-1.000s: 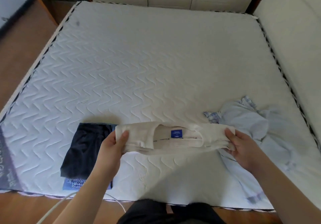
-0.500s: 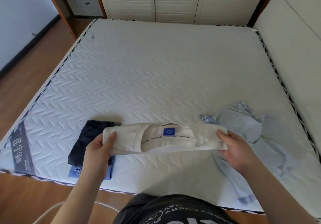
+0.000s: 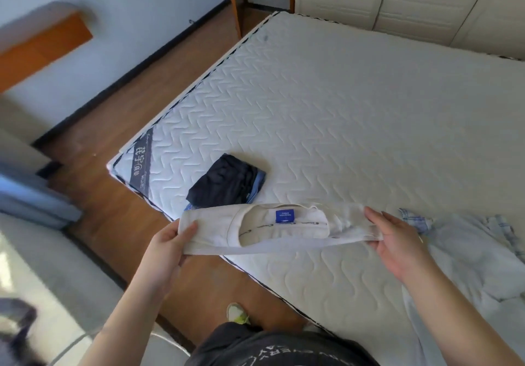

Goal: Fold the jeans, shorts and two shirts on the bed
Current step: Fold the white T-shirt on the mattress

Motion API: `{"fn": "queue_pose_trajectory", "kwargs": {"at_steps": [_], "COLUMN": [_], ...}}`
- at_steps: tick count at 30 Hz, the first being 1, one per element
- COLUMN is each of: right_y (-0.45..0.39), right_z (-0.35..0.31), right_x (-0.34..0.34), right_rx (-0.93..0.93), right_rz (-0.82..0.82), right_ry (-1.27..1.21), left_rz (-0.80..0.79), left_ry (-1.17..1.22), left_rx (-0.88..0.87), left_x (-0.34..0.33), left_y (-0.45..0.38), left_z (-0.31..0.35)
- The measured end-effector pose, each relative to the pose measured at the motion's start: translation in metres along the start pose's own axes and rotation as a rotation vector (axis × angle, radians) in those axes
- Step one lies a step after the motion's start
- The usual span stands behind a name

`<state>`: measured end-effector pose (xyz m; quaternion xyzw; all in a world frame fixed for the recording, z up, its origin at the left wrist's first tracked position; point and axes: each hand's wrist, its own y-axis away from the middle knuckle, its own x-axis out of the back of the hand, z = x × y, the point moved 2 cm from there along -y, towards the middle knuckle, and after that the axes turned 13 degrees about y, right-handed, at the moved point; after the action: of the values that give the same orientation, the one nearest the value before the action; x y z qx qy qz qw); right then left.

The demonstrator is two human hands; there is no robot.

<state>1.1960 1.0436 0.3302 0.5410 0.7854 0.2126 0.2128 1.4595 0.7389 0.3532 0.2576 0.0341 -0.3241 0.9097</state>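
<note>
A folded cream shirt [image 3: 272,229] with a blue neck label hangs in the air over the bed's near corner. My left hand [image 3: 167,240] grips its left end and my right hand [image 3: 397,240] grips its right end. Just beyond it, folded dark shorts [image 3: 224,185] lie on top of folded blue jeans [image 3: 259,183] near the mattress's left edge. A light blue shirt [image 3: 466,252] lies crumpled and unfolded on the mattress to the right of my right hand.
The white quilted mattress [image 3: 355,115] fills the middle and right. Wood floor [image 3: 125,218] runs along its left side. White wardrobe doors [image 3: 397,4] stand behind the bed. A wooden shelf [image 3: 42,47] hangs on the left wall. My shoe [image 3: 237,313] shows below.
The view has swung left and tilted, so the bed now sits to the right. Both hands have carried the folded cream shirt left, toward the dark shorts and jeans pile.
</note>
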Motion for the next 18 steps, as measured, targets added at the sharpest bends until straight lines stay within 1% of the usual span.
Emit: {"fn": "queue_pose_trajectory", "kwargs": {"at_steps": [3, 6, 13, 18], "right_y": [-0.01, -0.02, -0.03, -0.03], "right_z": [0.0, 0.001, 0.009, 0.01], "right_x": [-0.039, -0.083, -0.199, -0.272], "right_rx": [-0.001, 0.005, 0.029, 0.086], "right_rz": [-0.067, -0.125, -0.169, -0.216], "right_ry": [0.106, 0.154, 0.378, 0.419], "left_rz": [0.069, 0.141, 0.281, 0.343], "left_ry": [0.024, 0.049, 0.112, 0.181], "left_rx": [-0.052, -0.089, -0.165, -0.181], "left_x": [0.03, 0.063, 0.149, 0.203], "left_y": [0.012, 0.016, 0.011, 0.001], "left_z": [0.005, 0.012, 0.032, 0.049]}}
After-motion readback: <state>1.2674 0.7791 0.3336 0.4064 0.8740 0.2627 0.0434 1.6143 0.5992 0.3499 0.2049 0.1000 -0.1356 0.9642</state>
